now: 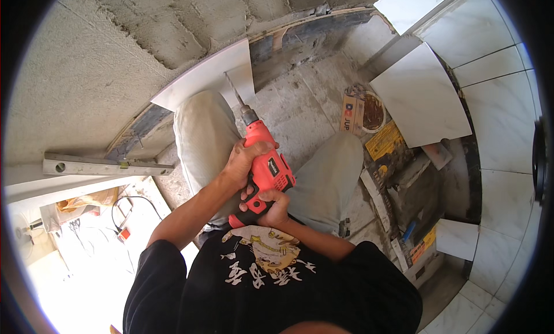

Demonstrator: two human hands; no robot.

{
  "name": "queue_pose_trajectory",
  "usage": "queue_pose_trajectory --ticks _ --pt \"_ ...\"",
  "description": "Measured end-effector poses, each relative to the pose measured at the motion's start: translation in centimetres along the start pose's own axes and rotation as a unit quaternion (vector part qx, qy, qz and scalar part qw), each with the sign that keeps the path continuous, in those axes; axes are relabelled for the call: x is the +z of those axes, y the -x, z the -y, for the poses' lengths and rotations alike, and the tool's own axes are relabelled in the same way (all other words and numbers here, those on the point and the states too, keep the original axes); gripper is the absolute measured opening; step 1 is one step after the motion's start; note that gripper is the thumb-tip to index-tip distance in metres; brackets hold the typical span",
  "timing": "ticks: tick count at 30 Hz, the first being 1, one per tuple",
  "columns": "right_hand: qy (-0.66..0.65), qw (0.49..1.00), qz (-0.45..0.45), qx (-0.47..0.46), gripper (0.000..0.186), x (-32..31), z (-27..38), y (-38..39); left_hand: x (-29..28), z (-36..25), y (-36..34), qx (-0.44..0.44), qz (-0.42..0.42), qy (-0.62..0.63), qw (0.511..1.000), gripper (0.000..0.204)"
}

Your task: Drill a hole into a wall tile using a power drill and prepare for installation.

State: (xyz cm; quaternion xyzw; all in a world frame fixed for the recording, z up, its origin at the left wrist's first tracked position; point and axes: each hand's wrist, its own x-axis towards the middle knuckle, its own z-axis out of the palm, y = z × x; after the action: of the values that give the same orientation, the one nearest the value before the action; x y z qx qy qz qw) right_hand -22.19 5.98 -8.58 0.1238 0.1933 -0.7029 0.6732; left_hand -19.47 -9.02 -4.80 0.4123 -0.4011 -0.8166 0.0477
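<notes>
"What are the hands doing?"

"Both are gripping the red drill (270, 171). The left hand (245, 162) is wrapping round its front body, and the right hand (274, 209) is curling round the handle (243, 218), close to the black shirt (248, 305)."

"And where is the drill sitting?"

"It's hanging above the floor (306, 103), between the left knee (202, 117) and the right knee (341, 152), its bit (235, 90) pointing at a white tile (196, 80)."

"Is the tip touching?"

"I can't fairly tell from this angle. It's showing over the tile's face, nearer the right edge than the left corner."

"How is that tile standing?"

"It's leaning at the foot of the rough wall (127, 45), the left knee hiding part of its lower edge."

"Anything farther out?"

"A metal level (109, 165) is lying well left of that knee. Past the other one, a cardboard box (351, 112) is lying beside a round tub (374, 113), and a yellow package (383, 141) is resting near the lower corner of a big tile (424, 97)."
</notes>
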Motion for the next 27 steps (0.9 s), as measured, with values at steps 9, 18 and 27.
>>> queue_pose_trajectory --ticks 9,18,27 --pt "-0.008 0.999 -0.032 -0.020 0.034 0.0 0.2 -0.1 0.0 0.9 -0.9 0.041 -0.008 0.017 0.999 0.049" --pt "0.010 1.000 -0.023 -0.011 0.036 -0.1 0.1 0.1 0.0 0.6 -0.5 0.033 0.002 0.029 0.999 0.048" --pt "0.019 0.998 -0.055 -0.020 0.036 1.4 0.0 0.7 0.8 -1.4 1.3 0.021 0.012 0.016 1.000 0.057"
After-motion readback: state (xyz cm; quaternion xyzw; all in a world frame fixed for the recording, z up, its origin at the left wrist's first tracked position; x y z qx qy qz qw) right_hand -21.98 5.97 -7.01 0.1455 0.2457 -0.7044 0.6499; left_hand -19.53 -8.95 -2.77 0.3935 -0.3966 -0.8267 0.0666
